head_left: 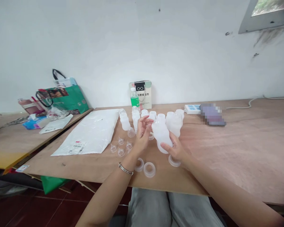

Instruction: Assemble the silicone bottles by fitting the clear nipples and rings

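Observation:
My right hand (pixel 176 148) is wrapped round the lower body of a translucent white baby bottle (pixel 162 137), which tilts to the left above the table. My left hand (pixel 143 132) is beside the bottle's upper end, its fingers bent and apart. Whether its fingertips touch the bottle, I cannot tell. Several clear bottle nipples (pixel 121 152) lie left of my left hand. Below the hands are loose ring collars (pixel 149 169), another collar (pixel 174 161) lying under my right hand. Behind stand several more bottles (pixel 125 121), some with clear tops and others partly hidden.
A white plastic mailer (pixel 90 132) covers the table's left part. At the wall stand a paper bag (pixel 146 94) and a green-labelled drink bottle (pixel 134 100). A white power strip (pixel 192 109) and a blurred-out object (pixel 213 115) lie right. A green bag (pixel 73 97) is far left.

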`<state>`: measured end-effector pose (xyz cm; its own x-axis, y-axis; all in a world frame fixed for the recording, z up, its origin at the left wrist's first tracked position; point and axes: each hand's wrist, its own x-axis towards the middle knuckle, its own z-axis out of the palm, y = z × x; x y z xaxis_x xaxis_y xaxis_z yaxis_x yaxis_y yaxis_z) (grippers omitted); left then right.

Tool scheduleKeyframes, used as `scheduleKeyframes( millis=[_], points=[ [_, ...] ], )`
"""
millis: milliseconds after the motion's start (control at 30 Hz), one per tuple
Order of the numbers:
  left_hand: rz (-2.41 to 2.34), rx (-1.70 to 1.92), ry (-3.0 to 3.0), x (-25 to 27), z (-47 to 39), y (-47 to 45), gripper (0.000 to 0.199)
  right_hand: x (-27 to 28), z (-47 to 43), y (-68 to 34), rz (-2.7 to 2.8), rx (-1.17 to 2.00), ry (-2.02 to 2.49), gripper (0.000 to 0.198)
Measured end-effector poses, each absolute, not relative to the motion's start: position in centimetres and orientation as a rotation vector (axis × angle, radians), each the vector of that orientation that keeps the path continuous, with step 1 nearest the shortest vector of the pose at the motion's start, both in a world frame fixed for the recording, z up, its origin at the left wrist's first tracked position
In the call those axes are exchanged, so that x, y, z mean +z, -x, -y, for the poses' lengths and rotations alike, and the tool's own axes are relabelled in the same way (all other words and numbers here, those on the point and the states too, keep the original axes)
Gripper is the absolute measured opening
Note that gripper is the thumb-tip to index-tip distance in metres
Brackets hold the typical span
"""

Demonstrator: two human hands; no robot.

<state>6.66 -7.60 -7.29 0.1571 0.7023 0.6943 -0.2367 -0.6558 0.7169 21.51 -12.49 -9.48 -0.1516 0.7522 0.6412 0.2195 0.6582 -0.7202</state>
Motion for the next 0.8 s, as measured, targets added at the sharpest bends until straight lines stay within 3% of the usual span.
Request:
scheduleKeyframes(
  millis=[133,600,800],
  points=[
    [-0.577,1.754,-1.638,-6.8,7.3,-6.3,0.031,-9.4,12.3,-21.4,1.615,0.594,0.792,0.048],
    [-0.749,2.075,-1.564,-5.8,6.7,-4.8,0.021,-10.1,10.7,-21.6,1.771,0.509,1.295,0.033],
    [-1.278,2.171,-1.748,-4.5,5.2,-0.7,0.022,-10.6,10.3,-21.7,1.742,0.588,1.309,0.043]
  ],
)
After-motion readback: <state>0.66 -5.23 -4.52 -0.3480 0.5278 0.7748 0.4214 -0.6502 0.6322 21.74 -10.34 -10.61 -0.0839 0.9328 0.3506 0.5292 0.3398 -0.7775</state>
